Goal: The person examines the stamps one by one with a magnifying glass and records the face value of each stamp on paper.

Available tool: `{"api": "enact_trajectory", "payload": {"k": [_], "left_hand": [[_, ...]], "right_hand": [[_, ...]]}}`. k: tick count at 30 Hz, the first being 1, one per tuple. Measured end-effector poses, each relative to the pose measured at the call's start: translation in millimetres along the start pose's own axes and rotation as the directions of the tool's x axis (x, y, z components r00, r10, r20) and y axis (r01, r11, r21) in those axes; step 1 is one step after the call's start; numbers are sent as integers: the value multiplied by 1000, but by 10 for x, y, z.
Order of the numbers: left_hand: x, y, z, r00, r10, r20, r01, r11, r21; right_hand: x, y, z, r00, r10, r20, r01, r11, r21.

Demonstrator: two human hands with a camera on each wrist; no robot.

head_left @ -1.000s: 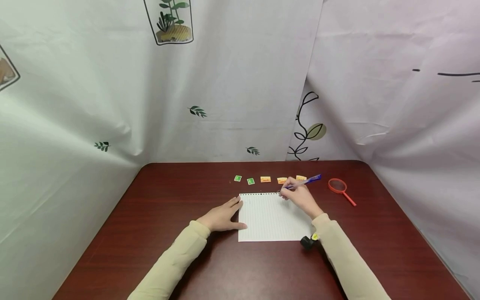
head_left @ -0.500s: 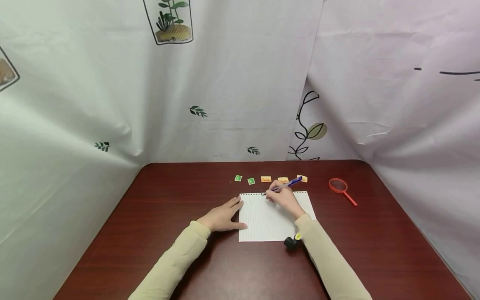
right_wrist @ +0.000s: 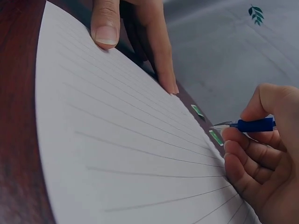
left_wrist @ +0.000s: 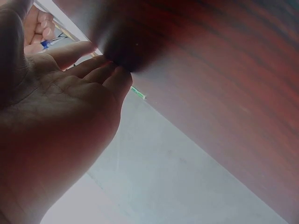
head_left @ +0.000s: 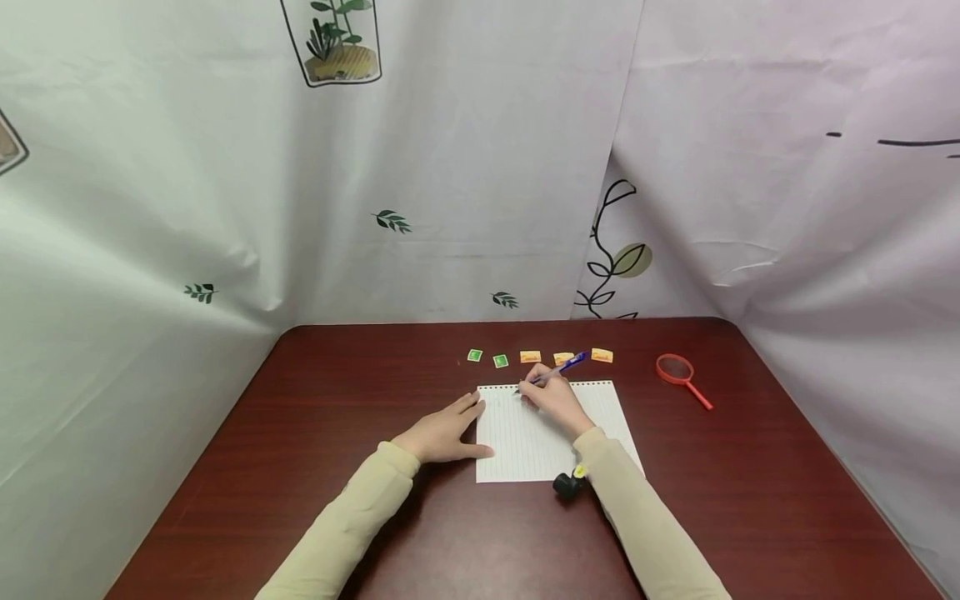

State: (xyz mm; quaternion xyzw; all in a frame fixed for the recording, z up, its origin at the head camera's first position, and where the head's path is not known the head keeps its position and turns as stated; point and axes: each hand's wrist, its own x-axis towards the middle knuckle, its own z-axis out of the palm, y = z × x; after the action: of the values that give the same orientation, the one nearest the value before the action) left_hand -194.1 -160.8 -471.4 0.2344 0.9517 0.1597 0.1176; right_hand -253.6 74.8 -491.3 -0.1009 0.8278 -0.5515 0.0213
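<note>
Leftward across our ruled sheet [head_left: 525, 454], the right hand [head_left: 553, 398] has slid with its pen [head_left: 576, 360].
Glossy red-brown wood grain runs over our table [head_left: 337, 367], and creased white cloth [head_left: 465, 150] printed with leaves walls it in; from the left, our left hand [head_left: 442, 435] rests at the sheet's nine o'clock edge, fingers straight, thumb spread, gripping nothing, then two green cards [head_left: 500, 361] lie beyond toward ten to eleven, the white sheet shows thin lines and a punched far edge, three orange cards [head_left: 602, 355] stretch around twelve, our right hand pinches the clear-barrelled, blue-gripped pen, tip by the sheet's ten o'clock area (contact we cannot tell), blue end toward two, and a red magnifying glass [head_left: 686, 383] sits between two and three.
</note>
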Motion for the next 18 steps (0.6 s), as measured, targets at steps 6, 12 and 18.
{"api": "enact_trajectory", "payload": {"k": [6, 12, 18], "left_hand": [[-8, 1, -12, 1000, 4, 8, -4, 1000, 8], [-4, 12, -9, 1000, 4, 9, -4, 1000, 4], [-9, 6, -7, 1000, -4, 8, 4, 1000, -1]], "right_hand": [[1, 5, 44, 1000, -21, -18, 20, 998, -59], [1, 36, 57, 999, -40, -34, 37, 995, -94], [18, 54, 65, 998, -60, -12, 58, 993, -100]]}}
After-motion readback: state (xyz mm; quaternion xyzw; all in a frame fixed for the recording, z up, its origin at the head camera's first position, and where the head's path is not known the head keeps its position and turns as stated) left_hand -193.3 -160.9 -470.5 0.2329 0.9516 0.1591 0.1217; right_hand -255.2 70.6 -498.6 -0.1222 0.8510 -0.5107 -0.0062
